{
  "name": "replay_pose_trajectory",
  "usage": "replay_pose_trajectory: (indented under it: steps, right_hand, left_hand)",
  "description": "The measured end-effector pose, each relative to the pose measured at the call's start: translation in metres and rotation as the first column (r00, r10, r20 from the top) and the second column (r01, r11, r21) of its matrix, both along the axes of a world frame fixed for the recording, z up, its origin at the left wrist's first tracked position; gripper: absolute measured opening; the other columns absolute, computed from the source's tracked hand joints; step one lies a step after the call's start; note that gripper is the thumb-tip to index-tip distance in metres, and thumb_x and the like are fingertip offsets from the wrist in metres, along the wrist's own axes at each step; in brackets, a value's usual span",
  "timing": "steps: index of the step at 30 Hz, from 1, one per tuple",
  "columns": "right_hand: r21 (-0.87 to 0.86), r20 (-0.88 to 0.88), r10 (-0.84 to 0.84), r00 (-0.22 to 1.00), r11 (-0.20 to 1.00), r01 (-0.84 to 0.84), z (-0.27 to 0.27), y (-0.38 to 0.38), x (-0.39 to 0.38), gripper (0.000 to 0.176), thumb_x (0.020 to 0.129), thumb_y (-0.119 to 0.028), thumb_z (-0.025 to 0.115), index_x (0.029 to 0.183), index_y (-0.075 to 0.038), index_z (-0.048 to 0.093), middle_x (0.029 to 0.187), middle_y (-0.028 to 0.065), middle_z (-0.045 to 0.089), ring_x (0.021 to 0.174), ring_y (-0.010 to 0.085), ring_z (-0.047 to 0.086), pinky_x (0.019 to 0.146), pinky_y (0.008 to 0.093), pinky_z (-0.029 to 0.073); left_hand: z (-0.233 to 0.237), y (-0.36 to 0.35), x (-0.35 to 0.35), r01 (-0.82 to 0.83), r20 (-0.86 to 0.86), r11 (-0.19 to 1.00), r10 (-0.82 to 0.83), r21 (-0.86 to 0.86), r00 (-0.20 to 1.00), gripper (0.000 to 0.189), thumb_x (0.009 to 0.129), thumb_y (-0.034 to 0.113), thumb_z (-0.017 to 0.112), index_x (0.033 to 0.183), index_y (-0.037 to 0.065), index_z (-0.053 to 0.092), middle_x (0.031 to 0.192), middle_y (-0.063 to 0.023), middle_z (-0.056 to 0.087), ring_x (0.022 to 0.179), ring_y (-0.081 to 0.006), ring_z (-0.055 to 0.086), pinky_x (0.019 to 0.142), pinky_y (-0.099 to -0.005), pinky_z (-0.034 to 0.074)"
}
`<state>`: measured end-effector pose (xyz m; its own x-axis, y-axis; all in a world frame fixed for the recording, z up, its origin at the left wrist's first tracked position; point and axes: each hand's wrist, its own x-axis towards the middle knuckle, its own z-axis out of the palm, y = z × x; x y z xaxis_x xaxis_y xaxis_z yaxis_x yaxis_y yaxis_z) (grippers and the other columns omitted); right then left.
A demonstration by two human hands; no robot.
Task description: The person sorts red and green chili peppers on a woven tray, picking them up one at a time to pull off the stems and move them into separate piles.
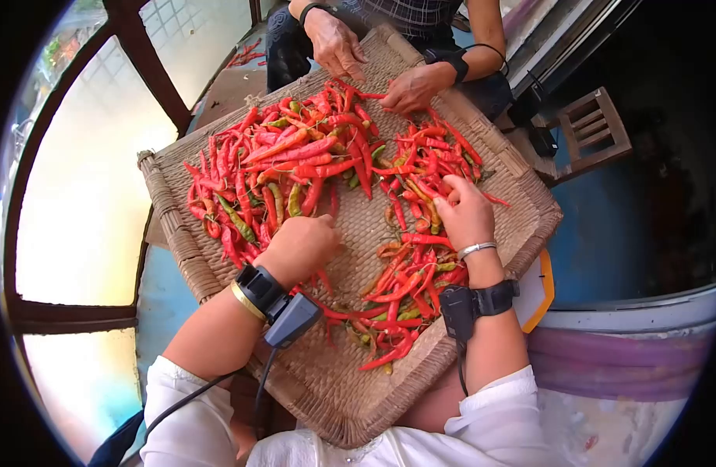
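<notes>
A square woven tray (pixel 350 272) holds a large heap of red peppers (pixel 288 152) at the left and a second pepper heap (pixel 408 292) along the right. Some peppers are green or yellowish. My left hand (pixel 305 247) is over the lower edge of the large heap, its fingers curled closed; a blurred red pepper shows beside it, and what the fingers hold is hidden. On the right heap, my right hand (pixel 465 212) has its fingers bent in a pinch at the peppers; its fingertips touch them, but what lies between them cannot be made out.
Across the tray, a co-worker's one hand (pixel 338 47) hovers at the far edge; the other hand (pixel 414 87) touches a red pepper. A wooden chair (pixel 595 128) stands at the right, a window (pixel 77 179) at the left. Cables hang from my wrist devices.
</notes>
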<state>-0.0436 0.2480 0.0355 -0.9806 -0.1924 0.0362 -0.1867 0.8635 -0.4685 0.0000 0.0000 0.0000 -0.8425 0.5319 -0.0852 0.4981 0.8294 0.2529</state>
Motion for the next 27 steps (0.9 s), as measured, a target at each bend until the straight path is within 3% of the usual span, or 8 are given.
replay_pose_trajectory:
  steps: [2,5,8,13,15,17,20,27]
  right_hand:
    - [-0.020,0.104,0.120,0.987,0.993,-0.119,-0.004,-0.006,0.004,0.026,0.074,-0.020,0.066,0.096,-0.009,0.061,0.089,0.0141,0.061,0.086,0.0302,0.059,0.070,0.0410,0.048]
    - [0.217,0.075,0.380,0.922,0.896,-0.387,-0.027,-0.031,0.017,0.022,0.075,-0.023,0.063,0.091,-0.008,0.064,0.078,0.0118,0.063,0.078,0.0298,0.061,0.071,0.0405,0.047]
    - [0.357,0.403,0.350,0.846,0.791,-0.497,-0.024,-0.040,0.017,0.023,0.075,-0.028,0.063,0.085,-0.008,0.066,0.082,0.0121,0.064,0.079,0.0303,0.061,0.073,0.0406,0.047]
    - [0.197,0.548,0.374,0.748,0.812,-0.550,-0.015,-0.039,0.017,0.025,0.076,-0.030,0.063,0.088,-0.008,0.067,0.085,0.0133,0.065,0.079,0.0306,0.061,0.073,0.0385,0.048]
    - [-0.039,0.220,0.313,0.924,0.949,-0.312,-0.025,-0.038,0.017,0.026,0.077,-0.026,0.062,0.092,-0.005,0.065,0.087,0.0160,0.064,0.079,0.0309,0.061,0.072,0.0375,0.048]
    - [-0.150,0.146,0.283,0.948,0.954,-0.261,-0.032,-0.039,0.014,0.032,0.081,-0.032,0.058,0.094,-0.004,0.064,0.086,0.0167,0.064,0.079,0.0313,0.061,0.074,0.0405,0.047]
    - [-0.550,0.472,0.255,0.844,0.833,0.056,-0.031,-0.044,0.016,0.036,0.088,-0.035,0.052,0.093,-0.001,0.061,0.073,0.0068,0.061,0.055,0.0132,0.056,0.052,0.0276,0.046]
    - [-0.661,0.653,0.440,0.616,0.728,0.182,-0.022,-0.048,0.018,0.030,0.090,-0.032,0.051,0.088,-0.003,0.060,0.065,0.0018,0.058,0.051,0.0079,0.053,0.044,0.0215,0.041]
  left_hand:
    - [-0.002,0.006,-0.001,-0.002,0.008,0.998,0.002,-0.063,1.000,0.014,0.074,0.021,0.060,0.081,0.009,0.061,0.082,-0.0096,0.061,0.070,-0.0267,0.061,0.058,-0.0386,0.049]
    - [0.004,-0.003,-0.001,0.012,0.031,0.986,-0.007,-0.168,1.000,0.011,0.075,0.019,0.058,0.078,0.009,0.061,0.072,-0.0088,0.061,0.067,-0.0265,0.062,0.056,-0.0382,0.048]
    - [-0.006,-0.001,-0.001,0.015,-0.016,0.979,-0.018,-0.204,1.000,0.010,0.076,0.019,0.057,0.075,0.010,0.061,0.065,-0.0080,0.060,0.064,-0.0266,0.062,0.055,-0.0382,0.048]
    - [0.001,0.000,-0.001,0.037,-0.038,0.987,-0.044,-0.159,0.998,0.010,0.076,0.020,0.056,0.075,0.012,0.061,0.061,-0.0074,0.059,0.062,-0.0269,0.061,0.055,-0.0385,0.048]
    - [0.009,0.003,-0.001,0.002,-0.022,0.999,-0.001,0.046,1.000,0.010,0.077,0.021,0.057,0.076,0.013,0.061,0.062,-0.0074,0.058,0.062,-0.0270,0.060,0.055,-0.0384,0.048]
    - [0.008,0.003,0.000,0.014,-0.052,0.997,-0.010,0.081,0.999,0.009,0.076,0.021,0.058,0.078,0.012,0.060,0.064,-0.0071,0.058,0.062,-0.0269,0.060,0.055,-0.0381,0.047]
    - [0.010,0.008,0.004,0.154,-0.129,0.929,-0.117,0.336,0.985,0.011,0.074,0.018,0.063,0.080,0.012,0.058,0.067,-0.0057,0.057,0.060,-0.0250,0.059,0.054,-0.0365,0.047]
    - [0.017,0.015,0.012,0.244,-0.130,0.888,-0.210,0.389,0.969,0.015,0.073,0.016,0.063,0.087,0.013,0.058,0.067,-0.0049,0.058,0.059,-0.0249,0.060,0.051,-0.0360,0.048]
